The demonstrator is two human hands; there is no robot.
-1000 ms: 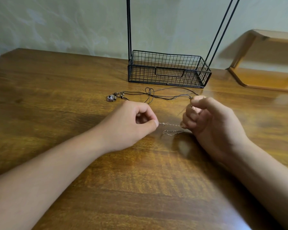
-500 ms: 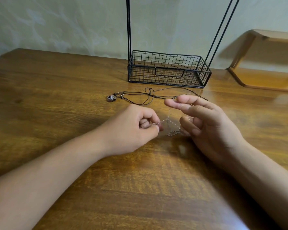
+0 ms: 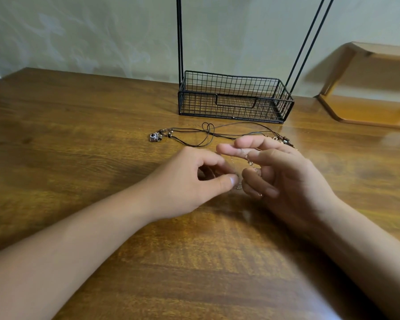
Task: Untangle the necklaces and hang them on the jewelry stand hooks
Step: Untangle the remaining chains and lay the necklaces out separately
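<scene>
A thin silver chain necklace [image 3: 248,160] runs between my two hands just above the wooden table. My left hand [image 3: 194,179] pinches one end of it between thumb and curled fingers. My right hand [image 3: 277,172] has the chain draped over its extended fingers, with the lower fingers curled round the chain. A black cord necklace [image 3: 208,132] with a small camera-shaped pendant [image 3: 154,136] lies loose on the table behind my hands. The jewelry stand [image 3: 233,98] is a black wire basket base with thin upright rods; its hooks are above the frame.
The wooden table [image 3: 79,135] stretches wide to the left and toward me. A wooden shelf piece [image 3: 367,112] stands at the far right against the pale wall.
My right hand has opened from a fist and lifted, with the chain now across its fingers. My left hand has kept its pinch on the chain and shifted slightly right.
</scene>
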